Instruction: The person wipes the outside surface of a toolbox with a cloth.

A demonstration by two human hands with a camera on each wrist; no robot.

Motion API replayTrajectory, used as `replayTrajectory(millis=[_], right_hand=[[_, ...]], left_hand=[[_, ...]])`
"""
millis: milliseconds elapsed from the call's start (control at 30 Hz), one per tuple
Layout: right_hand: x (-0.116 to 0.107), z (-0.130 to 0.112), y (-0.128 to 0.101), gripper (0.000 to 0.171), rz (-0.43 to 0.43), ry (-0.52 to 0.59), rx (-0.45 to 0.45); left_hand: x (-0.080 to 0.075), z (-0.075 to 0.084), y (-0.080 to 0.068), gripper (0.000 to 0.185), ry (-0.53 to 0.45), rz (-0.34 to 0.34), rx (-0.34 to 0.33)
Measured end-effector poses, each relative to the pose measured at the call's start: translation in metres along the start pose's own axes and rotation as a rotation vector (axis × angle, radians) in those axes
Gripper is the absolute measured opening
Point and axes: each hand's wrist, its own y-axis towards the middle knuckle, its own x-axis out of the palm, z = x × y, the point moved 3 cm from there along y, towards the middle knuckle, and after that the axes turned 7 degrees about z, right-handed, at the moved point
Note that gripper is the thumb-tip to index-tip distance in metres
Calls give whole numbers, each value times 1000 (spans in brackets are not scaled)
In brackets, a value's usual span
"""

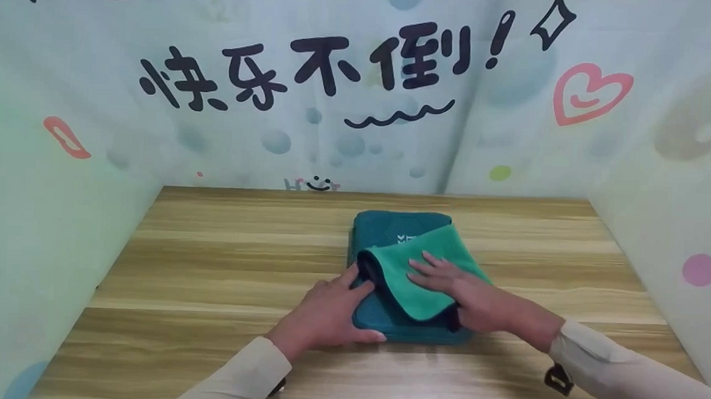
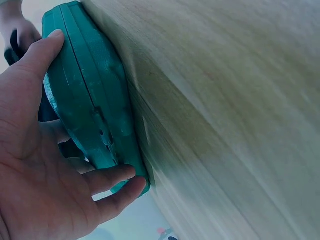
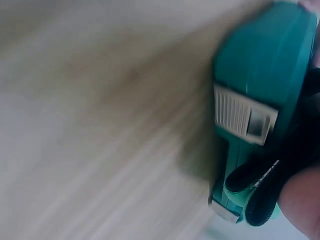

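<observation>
Nearest the camera, two pale sleeves reach in over the near edge of the wooden table, one from each side. Just beyond them lies a flat teal case, a hard plastic box sitting flat on the table a little right of centre, with a pale latch on its side wall.

On its left, the left hand lies against the near left edge of the case, thumb along the upper face and fingers stretched round the corner near the tabletop. Its fingers are nearly straight, pressing rather than clenching; this reads as bracing the case so it does not slide.

On its right, the right hand rests flat, fingers spread, on a green cloth folded over the near half of the lid. A dark edge of the cloth curls under the palm in the wrist view. Flat pressure there would keep the cloth in full contact with the lid.

Farther off, the far part of the lid shows bare, with a small white mark. Beyond the table stands a pale backdrop with black lettering and a pink heart.
</observation>
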Motion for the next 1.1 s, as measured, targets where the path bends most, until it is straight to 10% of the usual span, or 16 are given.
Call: replayTrajectory(millis=[433, 767, 1100], right_hand=[[8, -26, -30, 66, 78, 20, -217], [0, -8, -24, 52, 0, 212, -94], [-23, 24, -16, 43, 149, 399, 57]], left_hand=[[-2, 7, -1, 91, 74, -9, 25], [-23, 13, 5, 105, -32, -97, -48], [-30, 31, 33, 104, 29, -223, -84]])
